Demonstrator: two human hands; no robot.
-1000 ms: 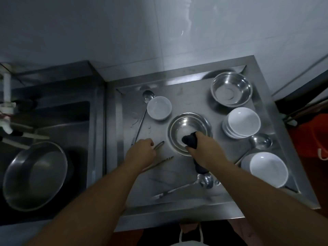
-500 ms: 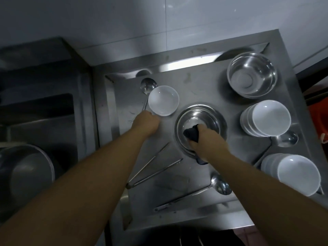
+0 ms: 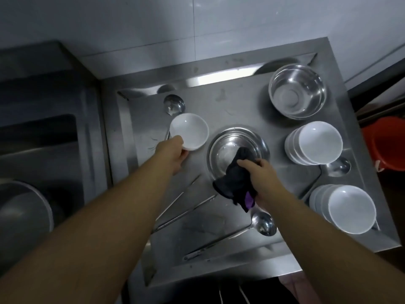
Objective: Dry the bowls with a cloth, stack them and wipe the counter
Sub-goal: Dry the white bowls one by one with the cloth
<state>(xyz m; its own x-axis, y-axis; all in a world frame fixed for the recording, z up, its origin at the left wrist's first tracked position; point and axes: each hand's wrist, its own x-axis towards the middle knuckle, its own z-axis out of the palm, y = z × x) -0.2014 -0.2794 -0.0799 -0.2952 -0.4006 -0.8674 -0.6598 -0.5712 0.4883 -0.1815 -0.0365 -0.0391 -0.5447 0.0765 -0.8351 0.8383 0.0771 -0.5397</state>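
Observation:
My left hand grips the near rim of a single small white bowl at the left of the steel counter. My right hand holds a dark cloth that hangs over the near edge of a steel bowl in the middle. A stack of white bowls stands at the right. Another stack of white bowls sits at the near right. A deep steel bowl stands at the back right.
Ladles lie at the back left, at the right and near the front. Long tongs lie between my arms. A sink with a large steel basin is to the left. A red bucket stands off the counter's right side.
My left hand moved from the tongs to the small white bowl and took hold of its rim. My right hand drew the cloth back from inside the steel bowl toward its near edge.

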